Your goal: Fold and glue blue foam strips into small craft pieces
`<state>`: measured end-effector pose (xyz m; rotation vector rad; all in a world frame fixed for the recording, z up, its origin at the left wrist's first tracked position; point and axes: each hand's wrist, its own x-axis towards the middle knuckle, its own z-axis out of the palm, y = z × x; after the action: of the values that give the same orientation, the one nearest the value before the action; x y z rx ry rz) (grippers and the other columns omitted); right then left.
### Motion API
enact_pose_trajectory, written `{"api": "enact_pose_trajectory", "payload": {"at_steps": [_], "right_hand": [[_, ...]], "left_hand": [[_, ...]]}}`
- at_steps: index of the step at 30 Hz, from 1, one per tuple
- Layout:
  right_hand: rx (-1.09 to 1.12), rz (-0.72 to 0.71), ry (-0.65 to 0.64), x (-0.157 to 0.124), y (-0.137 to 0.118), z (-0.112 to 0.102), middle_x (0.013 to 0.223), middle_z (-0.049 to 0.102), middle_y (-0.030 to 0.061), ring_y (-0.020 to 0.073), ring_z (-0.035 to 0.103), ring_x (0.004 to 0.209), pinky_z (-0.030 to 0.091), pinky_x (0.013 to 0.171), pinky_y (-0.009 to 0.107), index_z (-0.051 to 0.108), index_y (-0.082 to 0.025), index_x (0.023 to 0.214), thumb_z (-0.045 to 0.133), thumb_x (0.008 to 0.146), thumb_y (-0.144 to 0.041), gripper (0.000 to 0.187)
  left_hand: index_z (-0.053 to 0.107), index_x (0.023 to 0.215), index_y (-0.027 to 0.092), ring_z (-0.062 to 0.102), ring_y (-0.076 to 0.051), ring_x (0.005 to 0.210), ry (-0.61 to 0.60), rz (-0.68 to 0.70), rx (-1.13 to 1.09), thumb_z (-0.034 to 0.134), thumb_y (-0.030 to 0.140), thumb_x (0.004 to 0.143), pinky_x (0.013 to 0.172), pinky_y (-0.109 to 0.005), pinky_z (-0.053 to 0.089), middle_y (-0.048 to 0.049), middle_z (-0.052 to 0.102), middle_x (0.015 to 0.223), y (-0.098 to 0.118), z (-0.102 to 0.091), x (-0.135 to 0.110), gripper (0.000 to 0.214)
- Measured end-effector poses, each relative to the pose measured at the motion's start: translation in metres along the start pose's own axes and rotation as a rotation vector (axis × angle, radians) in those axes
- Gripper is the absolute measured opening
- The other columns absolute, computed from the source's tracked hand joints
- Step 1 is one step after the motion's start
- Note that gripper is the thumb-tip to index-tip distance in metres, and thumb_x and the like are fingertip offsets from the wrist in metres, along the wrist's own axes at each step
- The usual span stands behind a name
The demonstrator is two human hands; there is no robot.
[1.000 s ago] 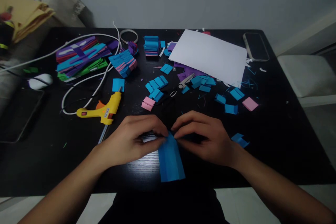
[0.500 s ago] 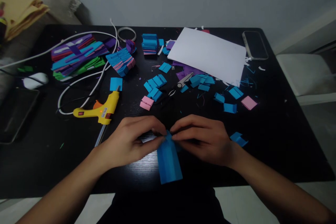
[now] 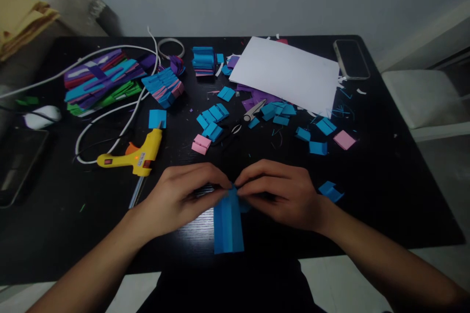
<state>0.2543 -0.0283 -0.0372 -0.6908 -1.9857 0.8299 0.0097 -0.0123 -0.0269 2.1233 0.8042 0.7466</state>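
A creased strip of blue paper hangs toward the table's front edge, its upper end pinched between both hands. My left hand grips the top left of the strip with thumb and fingers closed. From the other side my right hand pinches the same end, its fingertips nearly meeting the left ones. A bit of blue paper shows under the right fingers; whether it belongs to the strip I cannot tell. Right of my right wrist lies a folded blue piece.
Left of my hands lies a yellow glue gun, its nozzle on a blue square. Scissors, small folded blue pieces, a pink piece, white paper, a phone and bundled coloured strips lie farther back.
The blue strip's lower end has swung slightly left and now hangs straighter. Both hands keep their pinch. The whole view has shifted a little.
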Motion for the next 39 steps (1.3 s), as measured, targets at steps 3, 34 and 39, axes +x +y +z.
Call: {"api": "enact_pose_trajectory", "payload": {"at_steps": [3,34,39], "right_hand": [[0.011,0.007,-0.004,0.0,0.0,0.0,0.101,0.077,0.0133,0.0156,0.076,0.093,0.064,0.083,0.026,0.077,-0.009,0.097,0.073,0.092,-0.005,0.007],[0.17,0.233,-0.076,0.001,0.003,0.002,0.097,0.081,0.0042,0.0145,0.077,0.087,0.061,0.081,0.025,0.078,-0.018,0.104,0.078,0.09,-0.013,0.015],[0.236,0.304,-0.106,0.001,0.002,0.001,0.097,0.079,0.0042,0.014,0.076,0.085,0.061,0.076,0.023,0.078,-0.018,0.109,0.08,0.088,-0.012,0.022]], "left_hand": [[0.069,0.102,0.018,0.073,-0.009,0.079,0.04,-0.037,0.005,0.074,0.014,0.093,0.073,-0.014,0.056,0.0011,0.076,0.09,0.0,0.002,-0.001,0.011],[0.074,0.094,0.018,0.071,-0.009,0.071,-0.176,-0.388,-0.335,0.07,0.017,0.092,0.063,-0.014,0.053,0.0024,0.077,0.08,0.01,-0.005,0.009,0.005],[0.077,0.088,0.017,0.068,-0.009,0.066,-0.167,-0.359,-0.299,0.068,0.017,0.093,0.06,-0.015,0.052,0.002,0.077,0.075,0.01,-0.005,0.009,0.01]]}}
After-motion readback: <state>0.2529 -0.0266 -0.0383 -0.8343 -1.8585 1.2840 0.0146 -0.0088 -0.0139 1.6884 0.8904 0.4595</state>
